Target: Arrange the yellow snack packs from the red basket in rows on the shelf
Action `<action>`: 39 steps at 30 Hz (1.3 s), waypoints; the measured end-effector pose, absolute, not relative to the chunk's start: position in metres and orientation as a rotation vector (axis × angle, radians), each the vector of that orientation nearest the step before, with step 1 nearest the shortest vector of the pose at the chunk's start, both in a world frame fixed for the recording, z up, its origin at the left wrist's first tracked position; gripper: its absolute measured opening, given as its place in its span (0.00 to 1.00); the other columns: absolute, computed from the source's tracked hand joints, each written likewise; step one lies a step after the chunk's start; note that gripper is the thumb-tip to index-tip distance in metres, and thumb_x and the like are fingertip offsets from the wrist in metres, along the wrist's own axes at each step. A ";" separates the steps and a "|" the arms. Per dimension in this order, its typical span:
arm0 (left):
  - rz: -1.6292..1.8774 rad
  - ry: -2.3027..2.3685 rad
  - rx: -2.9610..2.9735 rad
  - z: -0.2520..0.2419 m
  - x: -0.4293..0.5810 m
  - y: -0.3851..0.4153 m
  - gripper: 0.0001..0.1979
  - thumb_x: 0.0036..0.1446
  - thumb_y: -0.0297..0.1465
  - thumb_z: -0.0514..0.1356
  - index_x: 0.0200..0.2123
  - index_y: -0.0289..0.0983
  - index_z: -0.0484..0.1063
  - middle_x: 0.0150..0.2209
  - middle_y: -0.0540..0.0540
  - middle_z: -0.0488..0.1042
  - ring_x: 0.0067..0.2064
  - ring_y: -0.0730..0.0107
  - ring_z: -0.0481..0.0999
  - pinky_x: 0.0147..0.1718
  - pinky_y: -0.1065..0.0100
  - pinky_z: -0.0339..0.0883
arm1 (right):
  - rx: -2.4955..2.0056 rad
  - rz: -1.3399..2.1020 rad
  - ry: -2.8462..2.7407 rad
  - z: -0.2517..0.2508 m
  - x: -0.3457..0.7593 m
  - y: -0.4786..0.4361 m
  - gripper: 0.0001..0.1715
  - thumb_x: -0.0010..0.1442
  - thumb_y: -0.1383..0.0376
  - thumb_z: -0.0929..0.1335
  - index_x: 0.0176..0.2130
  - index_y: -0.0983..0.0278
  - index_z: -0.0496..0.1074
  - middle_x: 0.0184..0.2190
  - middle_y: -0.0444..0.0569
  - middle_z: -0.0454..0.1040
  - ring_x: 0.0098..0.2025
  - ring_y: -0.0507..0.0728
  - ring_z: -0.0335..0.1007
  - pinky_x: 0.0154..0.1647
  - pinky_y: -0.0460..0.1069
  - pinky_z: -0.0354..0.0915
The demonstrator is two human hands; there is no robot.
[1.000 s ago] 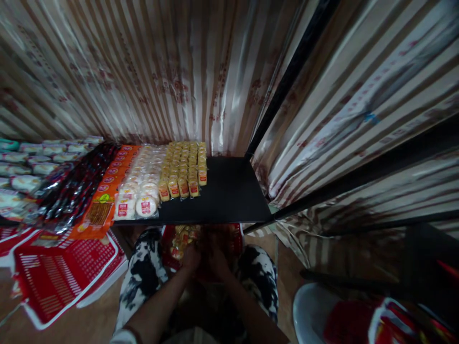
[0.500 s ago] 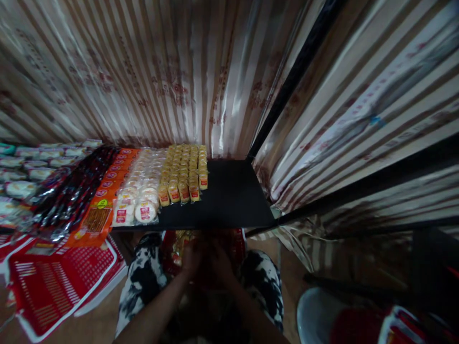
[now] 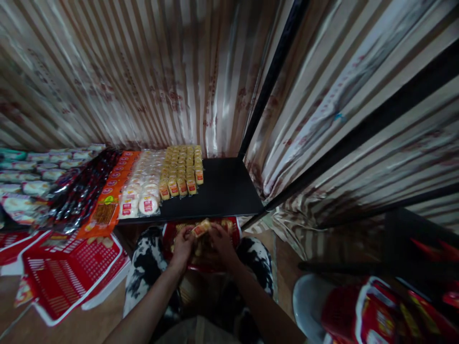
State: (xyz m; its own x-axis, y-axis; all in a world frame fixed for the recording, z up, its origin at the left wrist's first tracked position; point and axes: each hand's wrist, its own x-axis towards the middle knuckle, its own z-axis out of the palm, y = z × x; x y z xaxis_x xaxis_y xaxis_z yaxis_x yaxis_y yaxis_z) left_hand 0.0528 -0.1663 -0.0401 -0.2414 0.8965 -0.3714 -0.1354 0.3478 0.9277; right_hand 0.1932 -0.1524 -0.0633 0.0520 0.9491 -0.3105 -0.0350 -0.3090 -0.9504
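Presently, one small yellow packet (image 3: 201,228) is held between the person's two hands, over the front part of a red basket (image 3: 164,237) set between the knees. Its long axis runs aslant, the lower end toward the left hand (image 3: 182,243) and the upper end toward the right hand (image 3: 222,242), pointing away from the body. The reddish label on its face is turned up toward the head.

Both hands pinch it: the left fingertips meet the lower left end, and the right fingertips close on the opposite end. In this dim light the exact finger contacts are hard to make out. Neither hand looks clearly nearer than the other, since the packet sits about midway between them.

Just beyond the packet is the front edge of the black shelf (image 3: 225,191). From the hands, the rows of yellow packets (image 3: 181,167) lie straight ahead and a little to the left, so the left hand is the nearer one to them. The front packets of those rows appear to stand upright with labels facing the person, whereas the held one is tilted. More packets (image 3: 199,255) lie loosely in the basket beneath the hands; their separate outlines are mostly lost in shadow.
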 end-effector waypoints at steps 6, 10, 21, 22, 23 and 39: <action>1.099 1.354 0.918 -0.013 0.040 -0.149 0.20 0.39 0.33 0.62 0.40 0.36 0.71 0.31 0.50 0.73 0.31 0.75 0.71 0.32 0.72 0.65 | -1.322 1.465 -0.924 -0.035 0.200 -0.140 0.29 0.42 0.49 0.72 0.41 0.61 0.72 0.33 0.48 0.77 0.36 0.58 0.74 0.39 0.52 0.69; 1.048 1.285 1.065 0.004 0.031 -0.136 0.22 0.41 0.29 0.60 0.44 0.36 0.71 0.32 0.51 0.70 0.30 0.77 0.68 0.31 0.73 0.63 | -1.299 1.495 -1.034 -0.026 0.208 -0.131 0.25 0.38 0.53 0.75 0.36 0.62 0.75 0.32 0.47 0.77 0.37 0.57 0.73 0.44 0.54 0.66; 1.163 1.377 0.906 0.011 0.051 -0.122 0.18 0.42 0.32 0.61 0.40 0.35 0.71 0.31 0.49 0.74 0.30 0.74 0.71 0.31 0.72 0.64 | -1.198 1.474 -0.848 -0.007 0.200 -0.126 0.27 0.42 0.54 0.75 0.40 0.62 0.70 0.34 0.48 0.75 0.38 0.55 0.73 0.42 0.51 0.67; 1.200 1.377 0.890 0.008 0.056 -0.122 0.18 0.42 0.32 0.62 0.39 0.35 0.70 0.31 0.49 0.74 0.31 0.74 0.72 0.32 0.72 0.65 | -1.198 1.434 -0.853 -0.007 0.198 -0.123 0.25 0.42 0.54 0.74 0.39 0.62 0.70 0.34 0.48 0.76 0.38 0.56 0.73 0.43 0.51 0.67; 1.235 1.371 0.880 0.004 0.062 -0.121 0.17 0.42 0.33 0.62 0.38 0.35 0.70 0.33 0.48 0.74 0.33 0.73 0.73 0.34 0.72 0.65 | -1.197 1.388 -0.860 -0.007 0.196 -0.119 0.24 0.42 0.54 0.74 0.38 0.62 0.70 0.35 0.49 0.76 0.38 0.56 0.72 0.44 0.52 0.67; 1.377 1.569 0.964 -0.030 0.094 -0.060 0.13 0.49 0.25 0.56 0.41 0.34 0.69 0.43 0.40 0.72 0.41 0.67 0.74 0.40 0.65 0.70 | -1.334 0.952 -1.153 -0.019 0.189 -0.019 0.17 0.49 0.59 0.67 0.39 0.61 0.66 0.35 0.48 0.73 0.37 0.55 0.70 0.39 0.50 0.69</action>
State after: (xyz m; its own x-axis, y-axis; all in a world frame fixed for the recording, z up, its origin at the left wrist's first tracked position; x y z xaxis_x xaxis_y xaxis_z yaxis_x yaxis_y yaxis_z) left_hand 0.0939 -0.0596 -0.0304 -0.3729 0.9234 -0.0909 0.0295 0.1098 0.9935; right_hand 0.1893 -0.0194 -0.0193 0.2094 0.9751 0.0730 0.1127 0.0500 -0.9924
